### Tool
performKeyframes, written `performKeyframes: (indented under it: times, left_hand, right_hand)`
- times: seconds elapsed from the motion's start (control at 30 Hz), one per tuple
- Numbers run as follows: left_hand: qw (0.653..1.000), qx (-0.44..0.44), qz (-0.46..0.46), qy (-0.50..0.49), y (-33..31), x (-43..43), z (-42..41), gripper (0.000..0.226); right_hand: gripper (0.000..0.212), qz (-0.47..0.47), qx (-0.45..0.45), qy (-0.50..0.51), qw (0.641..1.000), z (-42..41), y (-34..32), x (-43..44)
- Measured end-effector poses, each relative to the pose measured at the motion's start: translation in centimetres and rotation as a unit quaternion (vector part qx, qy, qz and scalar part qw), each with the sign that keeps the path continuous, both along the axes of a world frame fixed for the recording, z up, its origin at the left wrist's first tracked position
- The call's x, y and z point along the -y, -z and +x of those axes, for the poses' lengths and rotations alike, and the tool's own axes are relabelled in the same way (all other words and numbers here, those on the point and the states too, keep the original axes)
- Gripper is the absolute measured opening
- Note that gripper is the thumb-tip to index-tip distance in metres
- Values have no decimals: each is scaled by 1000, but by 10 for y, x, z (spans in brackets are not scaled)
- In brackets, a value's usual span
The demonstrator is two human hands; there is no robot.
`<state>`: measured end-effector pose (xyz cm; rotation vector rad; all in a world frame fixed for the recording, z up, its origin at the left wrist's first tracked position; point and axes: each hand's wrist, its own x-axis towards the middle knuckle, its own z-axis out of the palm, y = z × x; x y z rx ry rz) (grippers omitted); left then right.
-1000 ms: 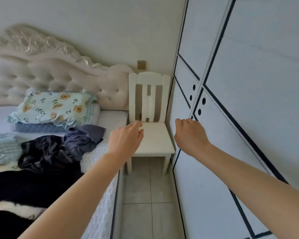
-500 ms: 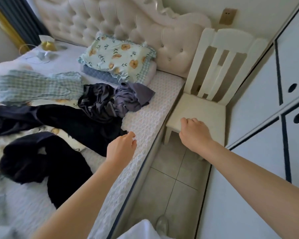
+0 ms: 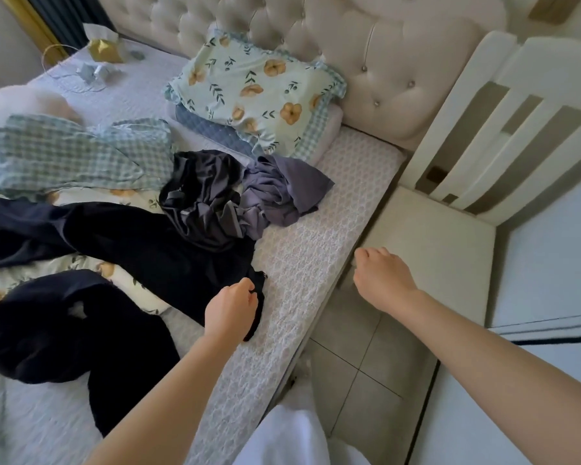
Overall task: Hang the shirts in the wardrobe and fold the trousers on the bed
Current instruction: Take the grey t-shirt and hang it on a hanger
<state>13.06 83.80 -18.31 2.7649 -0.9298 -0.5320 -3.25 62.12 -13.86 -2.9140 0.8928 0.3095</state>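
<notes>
The flowery pillow [image 3: 252, 85] lies at the head of the bed [image 3: 319, 260]. Just in front of the pillow is a crumpled heap: a shiny black top [image 3: 198, 186] and a grey-purple shirt [image 3: 282, 193]. Further from the pillow, toward the person, a long dark garment [image 3: 141, 243] lies spread out. It looks like trousers, but I cannot be sure.

The left hand [image 3: 230, 308] is at the corner of it farthest from the pillow. Its fingers are curled, and I cannot tell if they pinch the cloth or only touch it. The right hand [image 3: 381, 280] hangs off the side of the bed, well away from the pillow, with its fingers loosely curled on nothing.

I think the job now is to pick up this garment. To do it well, pinch the edge firmly and bring the right hand over to take a second corner. Then lift slowly, so the heap by the pillow does not drag along.
</notes>
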Motion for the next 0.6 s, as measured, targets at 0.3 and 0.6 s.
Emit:
performKeyframes:
  times: [0.3,0.6]
  left_hand:
    - [999,-37,23,17,55,70,92,19]
    - [997,-35,45,57,105,140,151,15]
  right_hand:
    - [23,62,-60,19,996,93,65,54]
    - [24,113,-103,17,988,158,124,110]
